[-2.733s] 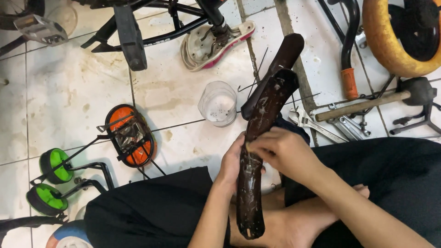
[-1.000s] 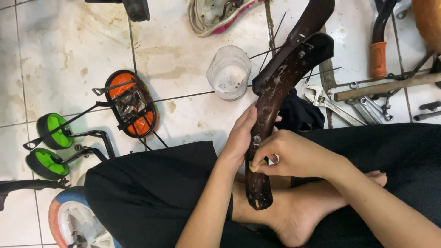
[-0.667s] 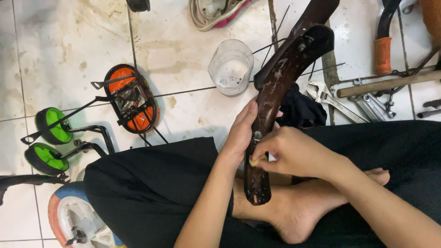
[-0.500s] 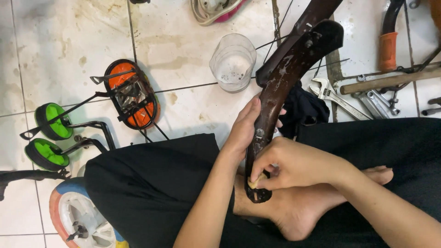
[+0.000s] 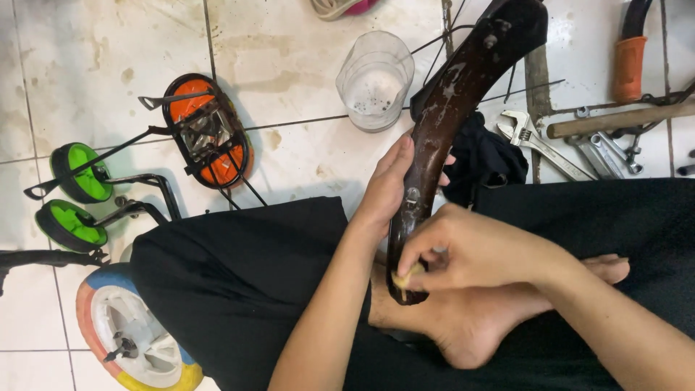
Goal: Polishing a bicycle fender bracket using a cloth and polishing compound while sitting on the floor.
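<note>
Seated on tiled floor [image 5: 304,65], legs crossed, bare foot [image 5: 470,326] under the work.

Left hand [image 5: 387,190]: wrapped around the mid-length of a dark brown curved mudguard [image 5: 441,137], fingers flat along its left edge, thumb side hidden behind. Grip closed on the piece.

Right hand [image 5: 474,250]: fingertips pressed together, pinching a small pale scrap [image 5: 404,276] against the lower end of the mudguard, just above the foot. Kind of scrap too small to tell.

Mudguard: tilted, lower end over the lap, upper end rising toward the top right and cut by the frame edge. Black cloth [image 5: 485,156] just beside its right edge.

Surroundings, left of the lap: orange pedal [image 5: 210,134], two green training wheels [image 5: 76,192] on black brackets, coloured-rim wheel [image 5: 137,333] at the lower left, touching the black trouser leg. Bare tile between pedal and knee.

Ahead: clear plastic cup [image 5: 375,78], near the mudguard's left edge, apart from it.

Right: adjustable wrench [image 5: 539,141], further spanners [image 5: 615,152], wooden handle [image 5: 615,119], orange-gripped tool [image 5: 628,65], crowded together near the upper right; little open floor on that side.
</note>
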